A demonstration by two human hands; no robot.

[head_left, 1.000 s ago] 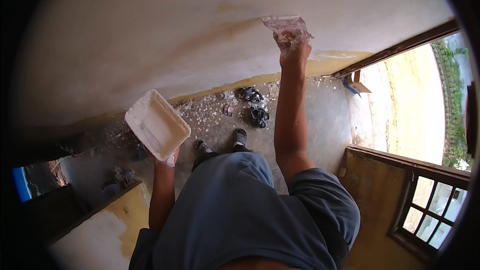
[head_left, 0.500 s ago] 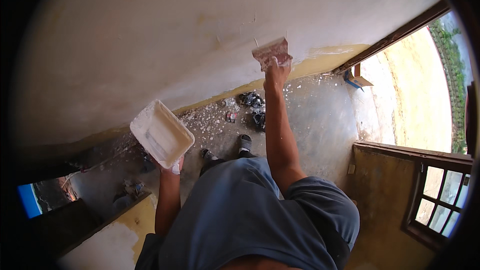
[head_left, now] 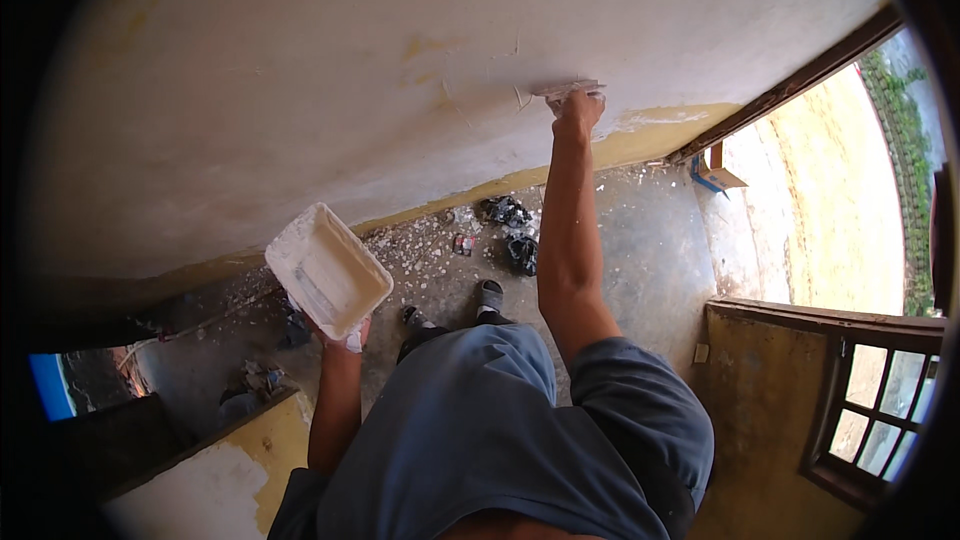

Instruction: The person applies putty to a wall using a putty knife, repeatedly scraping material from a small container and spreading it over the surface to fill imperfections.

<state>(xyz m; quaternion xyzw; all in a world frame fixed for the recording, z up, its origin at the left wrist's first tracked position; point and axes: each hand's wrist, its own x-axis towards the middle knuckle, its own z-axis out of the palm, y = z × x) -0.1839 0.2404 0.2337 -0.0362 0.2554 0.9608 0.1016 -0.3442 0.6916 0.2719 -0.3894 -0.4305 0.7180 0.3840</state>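
Observation:
My left hand (head_left: 348, 333) grips a white rectangular tray (head_left: 283, 258) from beneath and along its near end. Pale filler paste coats the tray's inside and rim. Out in front, my right hand (head_left: 577, 110) is closed on a wide putty knife (head_left: 560, 89), smeared with paste, its blade seen nearly edge-on against the wall (head_left: 330, 90). White skim coat covers most of that wall, with thin raised ridges and faint yellow patches left of the blade. A bare yellow strip runs along its bottom.
White crumbs litter the grey floor (head_left: 640, 230) along the wall. Black plastic bags (head_left: 507, 210) lie ahead of my feet. A cardboard box (head_left: 718, 172) stands by the doorway at right; a paned window (head_left: 880, 405) is lower right. A low partition (head_left: 230, 450) rises at left.
My right hand has moved slightly right, and the putty knife has turned from showing its broad face to lying nearly edge-on at the wall. The tray has barely shifted.

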